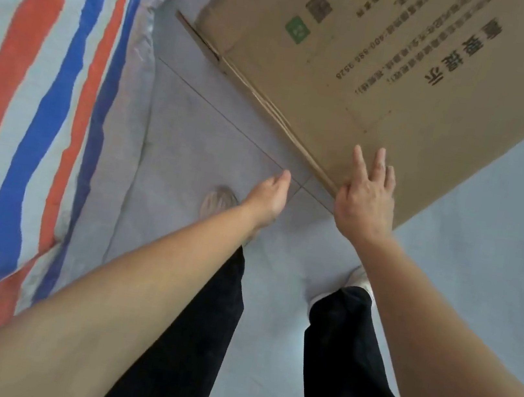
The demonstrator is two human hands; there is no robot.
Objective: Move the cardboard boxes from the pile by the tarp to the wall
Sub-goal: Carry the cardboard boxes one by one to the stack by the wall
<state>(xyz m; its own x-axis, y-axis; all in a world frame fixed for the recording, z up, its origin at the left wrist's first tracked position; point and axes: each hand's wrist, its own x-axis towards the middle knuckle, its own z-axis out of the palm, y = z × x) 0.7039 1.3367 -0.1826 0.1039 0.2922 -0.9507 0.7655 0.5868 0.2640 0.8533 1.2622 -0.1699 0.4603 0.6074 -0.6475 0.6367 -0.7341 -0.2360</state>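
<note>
Cardboard box (395, 48), flattened with its printed face showing, fills one o'clock above the tiled floor (214, 123). The right hand (367, 200) rests flat on its near corner, fingers spread. The left hand (269, 196) hangs just beside its layered edge, loosely curled and holding nothing. A striped tarp (33, 79) crowds nine o'clock.

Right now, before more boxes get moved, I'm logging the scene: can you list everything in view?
cardboard box: one printed face, layered edge below it, exact count unclear; brown; upper right.
tarp: one; blue, orange and white stripes; left side.
floor: grey tiles; centre.
shoes: two; pale; on the floor.
trousers: black; bottom centre.
left hand: one; empty, above the floor.
right hand: one; fingers straight, on the box's near corner.
</note>
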